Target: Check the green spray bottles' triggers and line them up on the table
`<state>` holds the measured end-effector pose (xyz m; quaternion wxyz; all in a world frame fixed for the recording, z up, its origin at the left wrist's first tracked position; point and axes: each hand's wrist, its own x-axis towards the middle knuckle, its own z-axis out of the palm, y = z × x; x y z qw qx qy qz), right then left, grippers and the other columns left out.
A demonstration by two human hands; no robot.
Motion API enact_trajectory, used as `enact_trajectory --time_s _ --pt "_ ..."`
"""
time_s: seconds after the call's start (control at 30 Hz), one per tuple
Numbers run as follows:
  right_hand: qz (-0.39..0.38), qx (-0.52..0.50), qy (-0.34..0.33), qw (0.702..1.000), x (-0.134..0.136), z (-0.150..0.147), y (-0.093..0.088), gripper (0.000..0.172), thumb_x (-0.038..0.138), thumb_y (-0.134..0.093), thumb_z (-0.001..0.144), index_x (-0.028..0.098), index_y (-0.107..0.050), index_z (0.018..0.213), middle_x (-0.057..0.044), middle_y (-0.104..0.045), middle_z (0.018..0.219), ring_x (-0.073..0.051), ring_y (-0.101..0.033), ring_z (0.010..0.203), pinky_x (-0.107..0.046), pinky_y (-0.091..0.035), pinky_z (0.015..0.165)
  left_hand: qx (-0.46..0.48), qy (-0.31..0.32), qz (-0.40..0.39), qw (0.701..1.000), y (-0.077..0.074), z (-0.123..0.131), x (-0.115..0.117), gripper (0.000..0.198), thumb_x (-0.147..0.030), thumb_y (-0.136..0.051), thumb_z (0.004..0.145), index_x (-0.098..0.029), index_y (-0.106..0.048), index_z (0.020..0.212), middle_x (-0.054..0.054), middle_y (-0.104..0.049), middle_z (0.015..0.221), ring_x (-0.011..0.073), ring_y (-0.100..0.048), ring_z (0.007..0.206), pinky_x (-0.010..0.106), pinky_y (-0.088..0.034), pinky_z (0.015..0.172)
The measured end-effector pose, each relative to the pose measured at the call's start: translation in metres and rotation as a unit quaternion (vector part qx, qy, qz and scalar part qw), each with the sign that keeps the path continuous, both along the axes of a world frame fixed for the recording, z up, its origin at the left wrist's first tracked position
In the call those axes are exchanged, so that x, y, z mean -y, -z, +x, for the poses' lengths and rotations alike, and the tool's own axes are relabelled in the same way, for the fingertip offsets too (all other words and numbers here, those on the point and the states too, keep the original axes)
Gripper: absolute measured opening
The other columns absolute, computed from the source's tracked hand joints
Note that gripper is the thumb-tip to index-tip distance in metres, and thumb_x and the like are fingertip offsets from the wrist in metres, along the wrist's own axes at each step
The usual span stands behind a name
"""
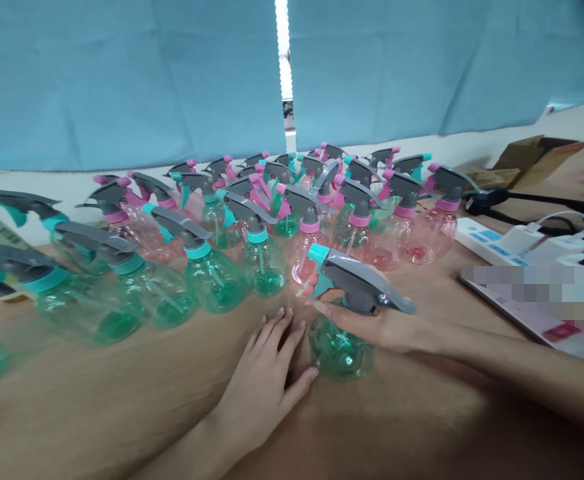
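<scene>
In the head view, a brown tabletop (pixel 172 407) runs back to a pale wall hung with blue cloth (pixel 122 80), a bright vertical strip (pixel 284 60) showing through its middle. From where I stand, the left hand (pixel 267 373) lies palm down on the wood, fingers loosely spread and holding nothing. Just beside it, the right hand (pixel 382 327) grips a green spray bottle (pixel 339 353) around its neck; whether its base touches the table I can't tell. Behind stand rows of green and pink spray bottles (pixel 217 283). Off right are a white power strip (pixel 475 233) with plugs, a flat slab-like device (pixel 579 343) and an open cardboard box (pixel 537 163).
</scene>
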<state>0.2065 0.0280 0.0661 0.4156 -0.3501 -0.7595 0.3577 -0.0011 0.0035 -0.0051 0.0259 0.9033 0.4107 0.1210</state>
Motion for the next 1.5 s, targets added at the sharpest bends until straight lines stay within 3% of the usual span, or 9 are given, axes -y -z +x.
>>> enact_trajectory --time_s 0.3,0.43,0.53,0.63,0.83,1.0,1.17,1.37,1.5 --pt "0.023 -0.041 -0.013 0.999 -0.002 -0.004 0.001 0.012 0.023 -0.061 0.081 0.022 -0.055 0.092 0.001 -0.066 0.083 -0.011 -0.062 0.063 -0.021 -0.051 0.050 0.004 0.002 -0.005 1.000 -0.001 0.000 -0.001 0.046 -0.039 -0.052 0.094 -0.015 -0.047 0.133 0.017 -0.047 0.140 0.0344 -0.040 0.131 0.055 -0.037 0.102" --pt "0.001 -0.041 -0.006 0.999 -0.003 -0.003 0.001 0.026 0.025 -0.061 0.080 0.022 -0.058 0.105 -0.003 -0.068 0.096 -0.019 -0.067 0.084 -0.029 -0.057 0.063 0.015 0.003 -0.012 1.000 -0.001 -0.002 -0.001 0.053 -0.039 -0.055 0.092 -0.015 -0.041 0.137 0.018 -0.045 0.142 0.0345 -0.039 0.132 0.055 -0.035 0.104" --pt "0.004 -0.018 -0.003 1.000 -0.003 -0.004 0.003 0.021 0.027 -0.061 0.080 0.023 -0.062 0.101 -0.005 -0.069 0.102 -0.022 -0.068 0.093 -0.033 -0.059 0.071 0.043 0.006 -0.024 0.999 -0.003 -0.001 0.000 0.060 -0.039 -0.059 0.088 -0.017 -0.037 0.140 0.016 -0.045 0.142 0.0342 -0.041 0.130 0.054 -0.036 0.103" --pt "0.013 -0.029 -0.004 0.999 -0.003 -0.008 0.005 0.019 0.027 -0.061 0.081 0.023 -0.064 0.099 -0.005 -0.068 0.110 -0.021 -0.068 0.090 -0.032 -0.059 0.067 0.086 0.006 -0.039 0.995 -0.005 0.000 0.004 0.065 -0.039 -0.062 0.085 -0.020 -0.033 0.141 0.014 -0.047 0.139 0.0331 -0.045 0.127 0.051 -0.039 0.101" --pt "0.030 -0.033 0.006 0.999 0.002 -0.032 0.007 0.040 0.029 -0.063 0.081 0.025 -0.056 0.121 -0.006 -0.067 0.116 -0.016 -0.068 0.074 -0.031 -0.058 0.060 0.161 -0.021 -0.053 0.985 -0.007 -0.009 0.021 0.071 -0.038 -0.064 0.084 -0.022 -0.026 0.140 0.013 -0.050 0.134 0.0316 -0.050 0.121 0.048 -0.044 0.095" --pt "0.047 -0.031 -0.011 0.998 0.011 -0.071 0.011 0.045 0.036 -0.065 0.080 0.023 -0.054 0.122 -0.003 -0.069 0.095 -0.014 -0.065 0.067 -0.031 -0.058 0.067 0.183 -0.066 -0.030 0.980 -0.010 -0.036 0.048 0.072 -0.047 -0.064 0.086 -0.025 -0.022 0.140 0.013 -0.050 0.133 0.0321 -0.051 0.119 0.048 -0.046 0.094" --pt "0.102 -0.019 -0.038 0.994 0.020 -0.130 0.013 0.049 0.052 -0.063 0.078 0.022 -0.059 0.117 -0.002 -0.067 0.086 -0.011 -0.055 0.059 -0.027 -0.051 0.054 0.206 -0.163 0.040 0.964 -0.020 -0.071 0.072 0.063 -0.052 -0.061 0.087 -0.029 -0.030 0.137 0.009 -0.054 0.127 0.0307 -0.054 0.117 0.045 -0.049 0.092" --pt "0.119 0.013 -0.114 0.986 0.022 -0.192 -0.001 0.044 0.051 -0.067 0.075 0.022 -0.060 0.108 -0.002 -0.065 0.090 -0.014 -0.060 0.075 -0.029 -0.052 0.068 0.221 -0.301 0.131 0.918 -0.017 -0.120 0.090 0.060 -0.063 -0.057 0.083 -0.028 -0.042 0.130 0.007 -0.060 0.116 0.0341 -0.059 0.108 0.051 -0.050 0.088" --pt "0.175 0.083 -0.193 0.962 0.013 -0.206 -0.018 0.065 0.053 -0.070 0.070 0.023 -0.050 0.124 -0.008 -0.059 0.120 -0.024 -0.055 0.111 -0.042 -0.048 0.091 0.268 -0.292 0.082 0.915 -0.011 -0.160 0.093 0.056 -0.052 -0.059 0.087 -0.029 -0.037 0.134 0.006 -0.055 0.128 0.0290 -0.053 0.119 0.047 -0.044 0.097"
